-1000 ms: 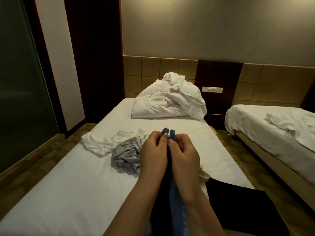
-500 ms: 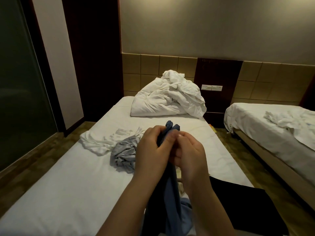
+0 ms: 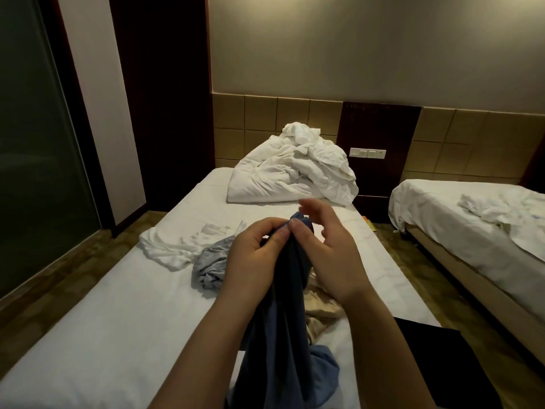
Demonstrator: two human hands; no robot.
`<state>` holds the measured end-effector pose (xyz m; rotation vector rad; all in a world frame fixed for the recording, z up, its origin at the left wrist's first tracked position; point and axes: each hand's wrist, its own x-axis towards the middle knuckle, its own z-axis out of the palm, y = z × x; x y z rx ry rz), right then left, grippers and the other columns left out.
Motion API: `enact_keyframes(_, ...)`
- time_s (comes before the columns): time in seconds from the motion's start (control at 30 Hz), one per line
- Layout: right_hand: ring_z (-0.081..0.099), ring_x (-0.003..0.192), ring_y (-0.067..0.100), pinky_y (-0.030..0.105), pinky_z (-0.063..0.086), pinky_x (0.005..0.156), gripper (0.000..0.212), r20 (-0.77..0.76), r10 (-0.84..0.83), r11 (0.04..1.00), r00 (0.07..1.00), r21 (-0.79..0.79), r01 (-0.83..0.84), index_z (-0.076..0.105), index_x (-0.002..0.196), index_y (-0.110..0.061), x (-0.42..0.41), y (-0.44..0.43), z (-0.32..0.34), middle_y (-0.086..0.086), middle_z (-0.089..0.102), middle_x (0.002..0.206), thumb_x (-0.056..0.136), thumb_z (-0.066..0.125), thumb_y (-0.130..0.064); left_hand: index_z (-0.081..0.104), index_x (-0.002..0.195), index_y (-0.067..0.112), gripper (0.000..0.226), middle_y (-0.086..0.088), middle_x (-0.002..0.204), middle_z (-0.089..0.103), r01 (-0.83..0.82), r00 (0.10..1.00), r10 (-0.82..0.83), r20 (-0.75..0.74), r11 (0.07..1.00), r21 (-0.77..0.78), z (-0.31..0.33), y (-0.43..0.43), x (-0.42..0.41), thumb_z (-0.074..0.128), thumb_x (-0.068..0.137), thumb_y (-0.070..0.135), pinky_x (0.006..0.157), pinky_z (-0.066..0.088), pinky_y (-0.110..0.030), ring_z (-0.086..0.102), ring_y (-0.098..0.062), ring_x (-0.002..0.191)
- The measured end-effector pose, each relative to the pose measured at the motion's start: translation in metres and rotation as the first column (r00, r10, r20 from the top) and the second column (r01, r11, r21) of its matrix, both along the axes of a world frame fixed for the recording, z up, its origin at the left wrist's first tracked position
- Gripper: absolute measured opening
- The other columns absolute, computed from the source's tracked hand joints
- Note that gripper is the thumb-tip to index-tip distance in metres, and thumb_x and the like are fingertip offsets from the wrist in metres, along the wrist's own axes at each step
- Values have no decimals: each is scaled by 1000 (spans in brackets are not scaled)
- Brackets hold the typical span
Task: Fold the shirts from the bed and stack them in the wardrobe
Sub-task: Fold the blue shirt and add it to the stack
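One bunched dark-blue shirt (image 3: 283, 335) hangs pinched by the left hand (image 3: 250, 261), right hand (image 3: 327, 255) loose-fingered beside it.

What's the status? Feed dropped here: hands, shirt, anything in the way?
Left hand pinches blue shirt. Right hand loose beside it. Shirt bunched, unfolded. Grey garment, beige cloth on bed.

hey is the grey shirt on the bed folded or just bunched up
Bunched up, not folded: the grey shirt lies in a wrinkled heap on the bed, beside the white shirt.
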<state>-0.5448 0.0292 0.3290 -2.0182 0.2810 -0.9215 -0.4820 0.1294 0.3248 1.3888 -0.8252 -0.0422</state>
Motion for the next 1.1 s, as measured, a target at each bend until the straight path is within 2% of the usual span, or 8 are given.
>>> enact_keyframes(0.07, 55, 89, -8, 7, 41, 74, 6, -40, 101, 995, 994, 3, -101, 56, 96, -35, 2, -3, 4, -19, 62, 95, 93, 51, -35, 66, 82, 26, 21, 17, 78, 69, 23, 1000, -23, 5, 1000, -19, 2, 1, 3, 55, 91, 11, 67, 46, -8, 61, 6, 72)
enact_keyframes(0.2, 51, 69, -5, 10, 39, 62, 17, -14, 113, 993, 994, -41, -113, 55, 87, -18, 10, -11, 11, -12, 57, 75, 93, 51, -34, 66, 82, 26, 24, 23, 71, 67, 70, 995, -69, 70, 998, -7, 15, 3, 13, 55, 91, 8, 68, 43, -4, 58, 11, 71)
enact_keyframes(0.5, 50, 77, 0, 18, 37, 67, 14, -12, -6, 941, 1000, -340, 2, 52, 94, -19, 40, -36, 59, -17, 52, 80, 93, 52, -33, 35, 98, 51, 46, 17, 89, 56, -84, 950, -15, 312, 950, 302, 15, 11, 42, 60, 86, 15, 68, 52, -14, 59, -1, 74)
enact_keyframes(0.73, 50, 78, -2, 6, 35, 68, 19, -23, 14, 898, 1000, -440, -23, 57, 102, -17, 48, -41, 84, -22, 50, 82, 93, 52, -33, 61, 88, 32, 11, 9, 94, 66, -42, 986, 7, 164, 976, 213, -10, 1, 53, 67, 80, 28, 80, 54, -27, 63, -8, 86)
enact_keyframes(0.87, 49, 81, 1, 11, 34, 70, 19, -3, -9, 903, 1000, -429, 7, 56, 102, -16, 47, -46, 82, -16, 52, 86, 93, 52, -33, 68, 94, 17, 32, 0, 95, 69, -15, 997, -3, 79, 973, 230, -24, -9, 53, 63, 71, 40, 82, 53, -35, 64, -16, 88)
enact_keyframes(0.93, 48, 85, 5, 12, 35, 71, 21, 4, -38, 906, 999, -421, 36, 56, 104, -16, 45, -51, 83, -10, 54, 92, 94, 52, -34, 69, 84, 14, 20, -3, 84, 69, -43, 999, 35, 35, 967, 251, -32, -15, 53, 65, 79, 33, 76, 49, -33, 62, -14, 77)
enact_keyframes(1.03, 49, 91, 9, 22, 38, 79, 19, 7, -75, 914, 997, -399, 71, 54, 104, -19, 42, -59, 84, -8, 53, 99, 94, 51, -35, 57, 52, 19, 31, 0, 55, 51, -50, 997, 62, -36, 958, 281, -46, -20, 57, 60, 73, 43, 61, 35, -31, 45, -13, 58)
enact_keyframes(1.1, 50, 93, 11, 25, 38, 81, 18, -13, -102, 907, 995, -413, 87, 53, 104, -21, 40, -65, 84, -7, 54, 100, 94, 51, -36, 53, 50, 20, 31, 0, 53, 46, -19, 997, 42, -72, 956, 293, -50, -19, 61, 62, 70, 41, 59, 32, -29, 42, -13, 57)
